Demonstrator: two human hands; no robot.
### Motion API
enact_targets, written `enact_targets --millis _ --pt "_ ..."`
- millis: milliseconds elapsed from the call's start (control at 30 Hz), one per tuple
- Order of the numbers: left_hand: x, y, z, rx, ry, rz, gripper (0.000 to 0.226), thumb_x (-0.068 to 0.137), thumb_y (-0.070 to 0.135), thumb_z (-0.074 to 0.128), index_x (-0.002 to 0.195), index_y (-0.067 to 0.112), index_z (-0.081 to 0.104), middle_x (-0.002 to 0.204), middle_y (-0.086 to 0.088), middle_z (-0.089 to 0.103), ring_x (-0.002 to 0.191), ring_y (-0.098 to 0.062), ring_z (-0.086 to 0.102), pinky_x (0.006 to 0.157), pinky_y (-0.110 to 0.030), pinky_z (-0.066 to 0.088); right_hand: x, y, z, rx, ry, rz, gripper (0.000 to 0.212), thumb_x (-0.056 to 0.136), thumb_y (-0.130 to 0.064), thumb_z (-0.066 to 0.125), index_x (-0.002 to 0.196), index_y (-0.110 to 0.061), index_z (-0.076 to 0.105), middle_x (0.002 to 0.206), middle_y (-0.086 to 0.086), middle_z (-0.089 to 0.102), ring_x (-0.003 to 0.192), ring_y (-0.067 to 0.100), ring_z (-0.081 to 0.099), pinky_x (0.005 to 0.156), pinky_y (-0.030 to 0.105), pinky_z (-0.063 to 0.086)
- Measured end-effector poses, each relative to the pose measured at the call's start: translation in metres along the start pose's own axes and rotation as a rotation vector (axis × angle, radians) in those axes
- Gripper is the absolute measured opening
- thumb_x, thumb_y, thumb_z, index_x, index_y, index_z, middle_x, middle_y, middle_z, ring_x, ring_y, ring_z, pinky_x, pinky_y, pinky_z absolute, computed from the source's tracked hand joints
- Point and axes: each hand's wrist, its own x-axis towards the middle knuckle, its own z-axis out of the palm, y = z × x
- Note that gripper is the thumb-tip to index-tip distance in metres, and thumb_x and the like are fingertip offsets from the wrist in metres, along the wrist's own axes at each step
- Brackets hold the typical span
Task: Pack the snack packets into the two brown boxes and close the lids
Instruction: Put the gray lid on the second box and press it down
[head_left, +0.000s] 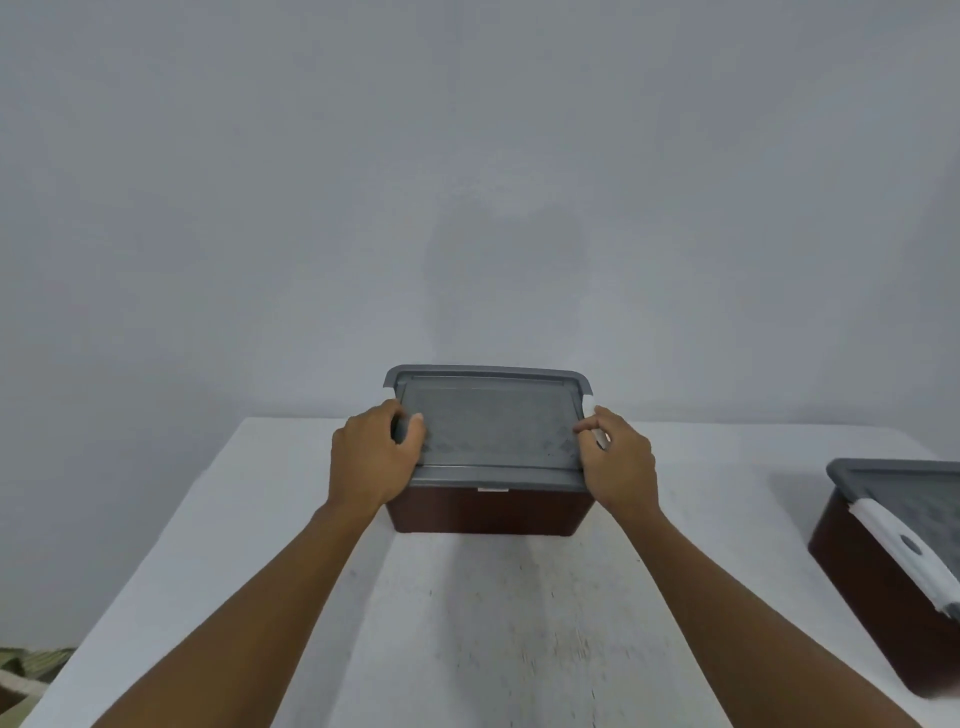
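From the head view, the nearer brown box (488, 512) sits on the white tabletop (493, 623) straight ahead, close to the far edge by the wall, with its long axis running left to right across the person. Its grey lid (491, 426) lies flat on top and looks squarely seated, at least along the front edge. The left hand (371, 457) grips the lid's left end, with the thumb on top and the fingers curled round the rim. The right hand (618, 462) mirrors it at the right end, fingers curled over the edge where a white clasp (589, 402) shows beside them. Whether that clasp is fastened cannot be told. Both hands are equally near, one at each short end, so I judge the coming move to be a downward press or a latching at the two ends. The box has a dark reddish-brown body, and its grey lid has a textured centre panel. A second brown box (883, 587) stands well apart at the right edge of the tabletop, lidded in grey, with its own white latch (904, 545) lying across the near end. No snack packets are in view.
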Motion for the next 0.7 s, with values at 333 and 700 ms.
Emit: enact_targets --millis 333,700 --pt "0.058 -0.002 0.050 0.002 -0.002 0.072 0.027 0.092 0.045 0.045 0.083 0.022 0.057 0.075 0.009 0.059 0.068 -0.010 0.054 0.064 -0.026 0.046 0.077 0.027 0.021 -0.001 0.009 -0.055 0.022 0.090 -0.017 0.043 0.080 -0.023 0.062 0.079 -0.012 0.063 0.073 0.011 0.059 0.062 0.034 0.050" --pt "0.054 0.012 0.044 0.315 -0.090 0.384 0.039 0.093 0.038 0.032 0.096 0.017 0.065 0.103 -0.001 0.066 0.103 -0.022 0.055 0.090 -0.039 0.043 0.061 0.027 0.004 -0.358 -0.025 -0.241 0.020 0.093 -0.026 0.048 0.096 -0.019 0.067 0.101 -0.005 0.067 0.092 0.019 0.060 0.079 0.037 0.049"
